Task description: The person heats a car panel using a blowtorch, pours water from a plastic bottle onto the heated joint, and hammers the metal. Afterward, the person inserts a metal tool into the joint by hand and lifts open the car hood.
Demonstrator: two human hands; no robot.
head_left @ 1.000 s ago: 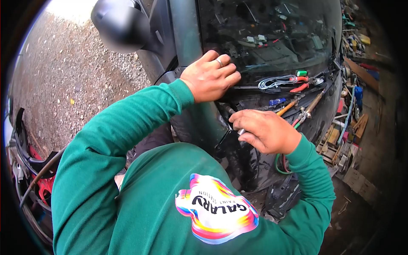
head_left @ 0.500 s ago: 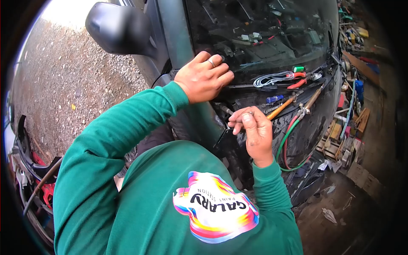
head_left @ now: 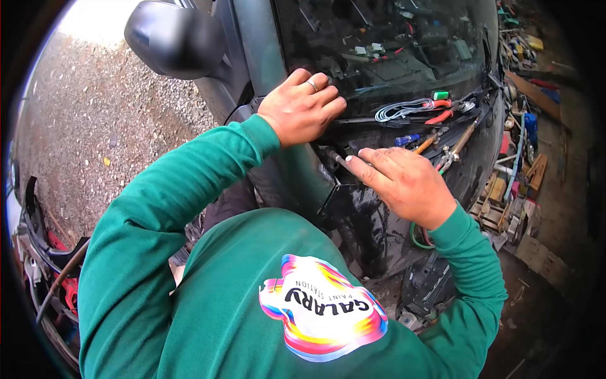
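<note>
My left hand (head_left: 303,108), a ring on one finger, is curled at the lower corner of the dark windshield (head_left: 372,38). Its fingertips are bent under, hiding whatever they close on. My right hand (head_left: 410,186) is over the black cowl panel (head_left: 360,211), fingers stretched out to the left. A metal rod-like tool handle (head_left: 339,158) runs to these fingertips; its far end is covered, and I cannot tell whether they touch it. Just beyond the right hand lie a blue-handled tool (head_left: 407,139) and a tool with an orange-yellow handle (head_left: 425,146).
Below the glass rest a coiled grey cable (head_left: 398,112), red-handled pliers (head_left: 440,117) and a green item (head_left: 440,95). A torch (head_left: 464,140) with red and green hoses lies to the right. The side mirror (head_left: 173,41) juts out left. Wood scraps (head_left: 536,177) and parts litter the right-hand ground.
My right hand has shifted right, turned palm down, and its bent fingers have straightened. It now covers part of the orange-yellow handle and hoses. My left hand keeps nearly the same place.
</note>
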